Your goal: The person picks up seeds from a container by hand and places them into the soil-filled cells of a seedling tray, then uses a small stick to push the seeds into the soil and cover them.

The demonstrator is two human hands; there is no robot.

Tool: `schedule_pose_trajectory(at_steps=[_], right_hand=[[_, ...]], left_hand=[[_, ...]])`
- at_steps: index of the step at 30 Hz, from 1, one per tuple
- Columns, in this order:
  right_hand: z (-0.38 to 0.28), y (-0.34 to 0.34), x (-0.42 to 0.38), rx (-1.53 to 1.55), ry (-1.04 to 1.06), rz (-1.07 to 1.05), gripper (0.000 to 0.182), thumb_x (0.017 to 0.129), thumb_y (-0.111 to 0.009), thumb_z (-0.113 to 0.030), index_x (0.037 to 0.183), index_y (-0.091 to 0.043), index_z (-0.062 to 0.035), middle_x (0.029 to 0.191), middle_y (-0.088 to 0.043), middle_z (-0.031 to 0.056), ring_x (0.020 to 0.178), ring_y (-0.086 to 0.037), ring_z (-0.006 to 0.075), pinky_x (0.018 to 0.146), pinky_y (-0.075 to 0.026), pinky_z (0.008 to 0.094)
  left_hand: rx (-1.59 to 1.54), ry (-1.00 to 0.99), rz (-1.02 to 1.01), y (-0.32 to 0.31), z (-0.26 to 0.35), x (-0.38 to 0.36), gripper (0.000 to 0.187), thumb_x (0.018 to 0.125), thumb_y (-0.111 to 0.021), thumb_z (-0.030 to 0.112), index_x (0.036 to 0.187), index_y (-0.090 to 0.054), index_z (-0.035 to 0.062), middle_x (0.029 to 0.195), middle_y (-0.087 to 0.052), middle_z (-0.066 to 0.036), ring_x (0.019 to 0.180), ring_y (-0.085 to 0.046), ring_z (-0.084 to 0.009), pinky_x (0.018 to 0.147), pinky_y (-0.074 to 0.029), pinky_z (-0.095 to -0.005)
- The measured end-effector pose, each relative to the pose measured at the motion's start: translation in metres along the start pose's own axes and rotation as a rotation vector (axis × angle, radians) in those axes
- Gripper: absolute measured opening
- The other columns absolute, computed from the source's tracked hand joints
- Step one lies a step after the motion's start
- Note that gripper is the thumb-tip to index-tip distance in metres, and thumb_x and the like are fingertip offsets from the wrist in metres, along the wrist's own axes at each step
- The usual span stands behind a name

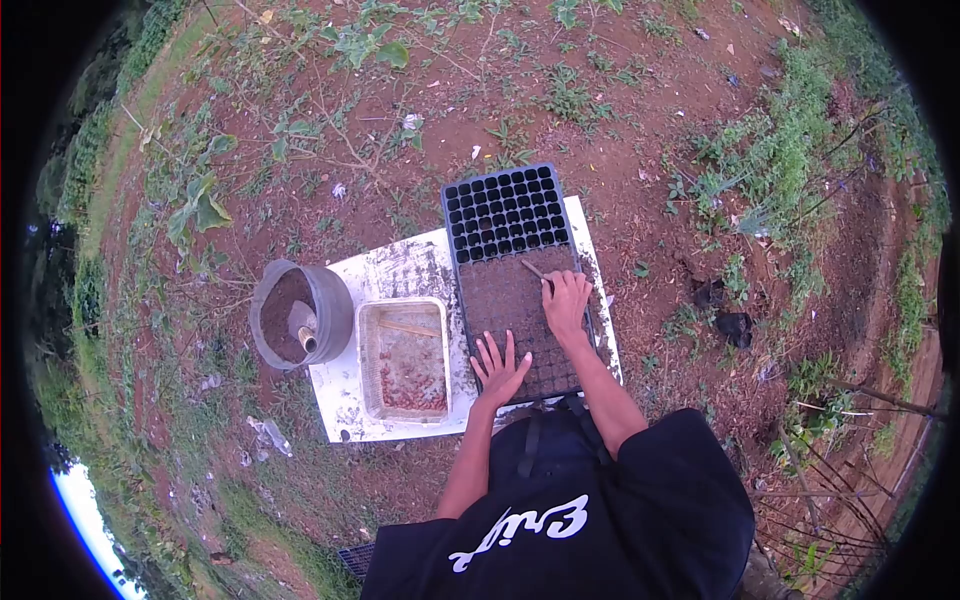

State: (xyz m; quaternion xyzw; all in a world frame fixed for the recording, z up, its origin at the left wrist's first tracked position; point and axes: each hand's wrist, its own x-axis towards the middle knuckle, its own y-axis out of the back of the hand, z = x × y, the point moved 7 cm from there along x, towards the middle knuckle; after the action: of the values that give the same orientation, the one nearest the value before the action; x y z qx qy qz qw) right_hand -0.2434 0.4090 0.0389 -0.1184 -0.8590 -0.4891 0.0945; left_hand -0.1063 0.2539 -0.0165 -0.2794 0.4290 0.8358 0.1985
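A black seedling tray (505,213) lies in front of me; its far cells hold no soil, and dark brown soil (500,290) fills the nearer ones. My right hand (567,300) is closed around a short brown stick (533,269), whose tip points at the soil near the edge of the filled part. My left hand (501,370) rests with fingers spread over the near left cells. Left of the seedling tray sits a shallow off-white basin (447,345) with small reddish seeds (415,385) at its near end and a thin wooden stick (408,327) across its far end.
A white, soil-smeared board (350,425) lies under both trays. At its left stands a grey bucket (340,310) of soil holding a scoop-like object (305,325). Weeds (570,100) and scattered litter cover the reddish ground. A black plastic scrap (735,328) lies to the right.
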Motion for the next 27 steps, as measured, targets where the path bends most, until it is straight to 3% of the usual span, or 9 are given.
schedule_pose_trajectory(at_steps=[27], right_hand=[[0.034, -0.001, 0.000, 0.019, -0.249, 0.132, 0.012, 0.086, -0.066, -0.019, 0.088, -0.061, -0.0084, 0.089, -0.058, 0.0089, 0.093, -0.052, 0.0296, 0.084, -0.038, 0.0455]], left_hand=[[0.000, -0.010, 0.006, 0.001, 0.001, -0.002, 0.083, 0.096, -0.026, 0.068, 0.156, 0.004, 0.0199, 0.156, 0.026, -0.022, 0.143, 0.029, -0.0387, 0.110, 0.017, -0.0609]])
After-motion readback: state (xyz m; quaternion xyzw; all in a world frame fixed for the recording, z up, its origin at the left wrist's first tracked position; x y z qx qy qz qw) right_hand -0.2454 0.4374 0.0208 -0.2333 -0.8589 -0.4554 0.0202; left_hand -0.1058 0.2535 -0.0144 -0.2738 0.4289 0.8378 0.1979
